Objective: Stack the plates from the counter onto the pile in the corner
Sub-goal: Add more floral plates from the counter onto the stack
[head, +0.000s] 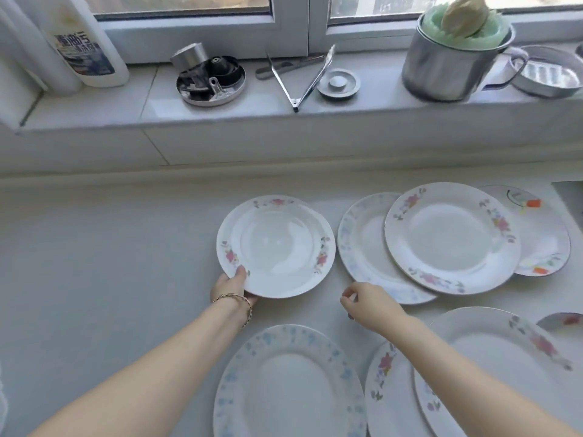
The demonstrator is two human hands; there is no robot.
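Likely stiff, slick and breakable, the pink-flowered plate (276, 247) is pinched at its near rim by the left grip (232, 287), thumb on top; the right grip (369, 305) hovers loosely curled, empty.

home kitchen | plates (451, 236) on counter (94, 247) | pot (448, 64) on windowsill (220, 111)

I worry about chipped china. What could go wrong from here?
1. The left hand grips the white pink-flowered round plate by one rim edge only, so it might tip or slip.
2. The right hand hovers by the pale blue-patterned plate, which lies partly under a second flowered plate. Pulling it out could drag that one along.
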